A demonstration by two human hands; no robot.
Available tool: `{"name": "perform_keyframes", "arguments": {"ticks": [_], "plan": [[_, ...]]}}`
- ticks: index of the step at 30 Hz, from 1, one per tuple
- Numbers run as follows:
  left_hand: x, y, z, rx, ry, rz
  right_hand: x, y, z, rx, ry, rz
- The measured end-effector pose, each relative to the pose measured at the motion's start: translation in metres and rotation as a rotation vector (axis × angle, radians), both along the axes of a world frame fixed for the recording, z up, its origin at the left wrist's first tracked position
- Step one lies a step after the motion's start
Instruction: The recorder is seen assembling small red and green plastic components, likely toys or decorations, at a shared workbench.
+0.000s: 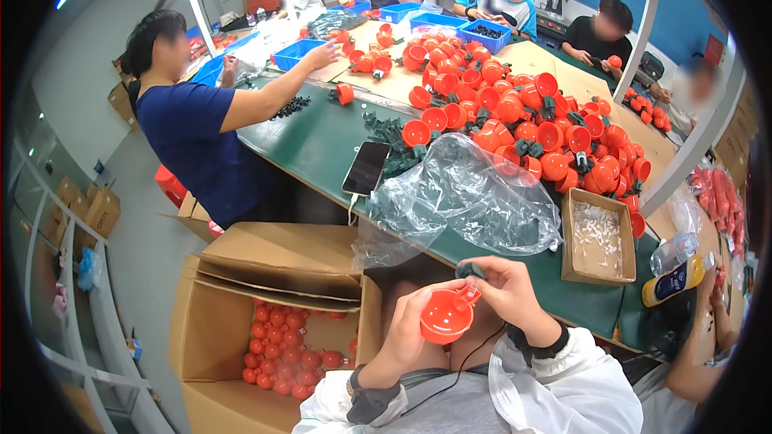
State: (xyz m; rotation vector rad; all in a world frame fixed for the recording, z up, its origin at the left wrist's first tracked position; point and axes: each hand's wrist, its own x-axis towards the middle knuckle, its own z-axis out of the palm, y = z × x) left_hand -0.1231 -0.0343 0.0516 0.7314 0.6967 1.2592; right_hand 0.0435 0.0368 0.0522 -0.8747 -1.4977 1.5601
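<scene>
Orange cup [446, 317] mouth up, spout toward dark green clip [470, 270]; left hand [408, 323] fingers wrapped on cup, right hand [508, 288] fingers pinching clip.

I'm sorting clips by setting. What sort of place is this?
Most likely a small factory assembly line. Several people sit around a long green table heaped with identical orange cups; a cardboard box on the floor holds more, and the left hand and right hand work on one orange cup.
</scene>
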Motion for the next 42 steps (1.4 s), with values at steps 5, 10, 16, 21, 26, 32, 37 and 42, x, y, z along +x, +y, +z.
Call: {"name": "perform_keyframes", "arguments": {"ticks": [5, 10, 16, 21, 26, 32, 37, 42], "plan": [[0.000, -0.001, -0.006, -0.073, 0.070, 0.027, 0.008, 0.001, 0.018, -0.297, 0.115, 0.226], [-0.005, -0.004, 0.000, 0.014, 0.024, 0.027, 0.015, 0.002, 0.018, 0.000, 0.132, 0.177], [-0.005, -0.004, 0.009, 0.053, 0.114, 0.076, 0.013, -0.004, 0.027, 0.119, 0.137, 0.261], [-0.004, -0.003, 0.009, 0.081, 0.181, 0.115, 0.009, -0.008, 0.024, 0.116, 0.168, 0.211], [-0.003, -0.003, 0.010, 0.064, 0.213, 0.134, 0.012, -0.008, 0.022, 0.156, 0.127, 0.206], [0.002, -0.002, 0.009, 0.083, 0.193, 0.230, 0.011, -0.009, 0.020, 0.151, 0.053, 0.210], [-0.004, -0.001, -0.002, 0.078, 0.122, 0.135, 0.011, -0.002, 0.029, 0.476, -0.204, 0.318], [-0.010, 0.005, -0.018, -0.032, 0.031, 0.103, 0.000, -0.001, 0.032, 0.490, -0.185, 0.391]]}}
